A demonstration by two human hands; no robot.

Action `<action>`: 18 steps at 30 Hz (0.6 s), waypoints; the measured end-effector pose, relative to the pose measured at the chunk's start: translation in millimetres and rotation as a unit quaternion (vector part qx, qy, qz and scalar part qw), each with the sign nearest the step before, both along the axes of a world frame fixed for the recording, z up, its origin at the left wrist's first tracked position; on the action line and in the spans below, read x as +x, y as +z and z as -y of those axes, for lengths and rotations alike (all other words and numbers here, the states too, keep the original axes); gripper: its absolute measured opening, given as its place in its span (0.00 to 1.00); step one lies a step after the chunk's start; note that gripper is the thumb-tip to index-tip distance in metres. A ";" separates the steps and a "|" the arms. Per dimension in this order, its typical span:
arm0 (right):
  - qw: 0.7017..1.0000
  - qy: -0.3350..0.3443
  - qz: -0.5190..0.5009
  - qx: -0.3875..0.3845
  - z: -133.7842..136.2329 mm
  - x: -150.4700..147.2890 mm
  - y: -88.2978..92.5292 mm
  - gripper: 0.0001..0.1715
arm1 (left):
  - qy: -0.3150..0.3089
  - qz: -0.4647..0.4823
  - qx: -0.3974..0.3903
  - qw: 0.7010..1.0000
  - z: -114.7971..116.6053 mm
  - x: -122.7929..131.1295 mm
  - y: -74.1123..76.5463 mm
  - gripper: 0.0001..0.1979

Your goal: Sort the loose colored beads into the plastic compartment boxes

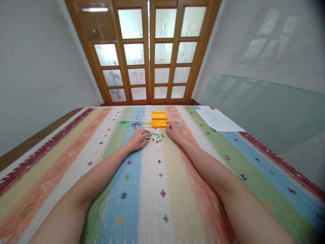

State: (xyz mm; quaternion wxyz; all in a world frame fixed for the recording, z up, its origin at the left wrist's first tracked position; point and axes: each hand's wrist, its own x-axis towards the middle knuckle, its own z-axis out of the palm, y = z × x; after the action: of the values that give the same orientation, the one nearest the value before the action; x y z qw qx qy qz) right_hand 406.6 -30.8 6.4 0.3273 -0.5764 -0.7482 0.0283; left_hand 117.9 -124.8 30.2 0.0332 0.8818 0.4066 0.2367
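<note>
A small loose pile of green, blue, white and dark pieces (158,136) lies on the cloth between my hands. My left hand (138,140) rests at the pile's left side, its fingers spread and slightly bent over the nearest pieces. Just behind the pile sits an orange open box (158,115), with a few white bits in its front part. My right hand (174,131) is at the box's front right corner, thumb and forefinger drawn together. Whatever those fingertips hold is too small to make out.
Left of the orange box stand clear compartments with green pieces (124,123) and dark brown pieces (136,124). Blue pieces (177,123) lie in a clear compartment behind my right hand. A printed paper sheet (217,120) lies at right on the striped tablecloth (152,203).
</note>
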 end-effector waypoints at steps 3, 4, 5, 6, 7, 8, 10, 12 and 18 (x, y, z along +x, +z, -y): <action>1.000 0.012 0.005 0.006 -1.3 0.1 -1.4 0.19 | -0.074 -0.015 -0.027 0.997 5.5 6.7 5.6 0.15; 1.000 0.014 0.006 0.006 -1.3 0.0 -1.2 0.19 | -0.093 -0.021 -0.034 0.995 6.5 8.3 6.9 0.15; 1.000 0.016 0.007 0.005 -1.0 -0.2 -0.8 0.19 | -0.105 -0.026 -0.039 0.993 7.2 9.6 7.8 0.15; 1.000 0.017 0.008 0.005 -0.5 -0.4 -0.2 0.18 | -0.111 -0.028 -0.042 0.993 7.7 10.6 8.5 0.16; 1.000 0.017 0.009 0.005 0.2 -0.7 0.5 0.18 | -0.111 -0.028 -0.045 0.992 8.2 11.3 9.0 0.16; 1.000 0.018 0.011 0.005 0.9 -1.1 1.3 0.18 | -0.107 -0.029 -0.047 0.993 8.6 12.0 9.4 0.16; 1.000 0.022 0.013 0.005 2.5 -1.9 2.9 0.17 | -0.100 -0.038 -0.053 0.993 9.5 13.0 9.9 0.18; 0.999 0.031 0.015 0.004 3.9 -2.4 4.3 0.17 | -0.097 -0.048 -0.054 0.993 10.1 13.4 9.4 0.19; 0.999 0.045 0.019 0.005 6.2 -3.0 6.9 0.16 | -0.099 -0.053 -0.036 0.993 7.5 11.0 1.3 0.22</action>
State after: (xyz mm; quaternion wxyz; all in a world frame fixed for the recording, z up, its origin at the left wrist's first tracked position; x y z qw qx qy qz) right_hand 403.7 -37.0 13.3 0.3146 -0.5413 -0.7792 0.0282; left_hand 128.9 -132.3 31.5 0.0671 0.9270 0.3271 0.1706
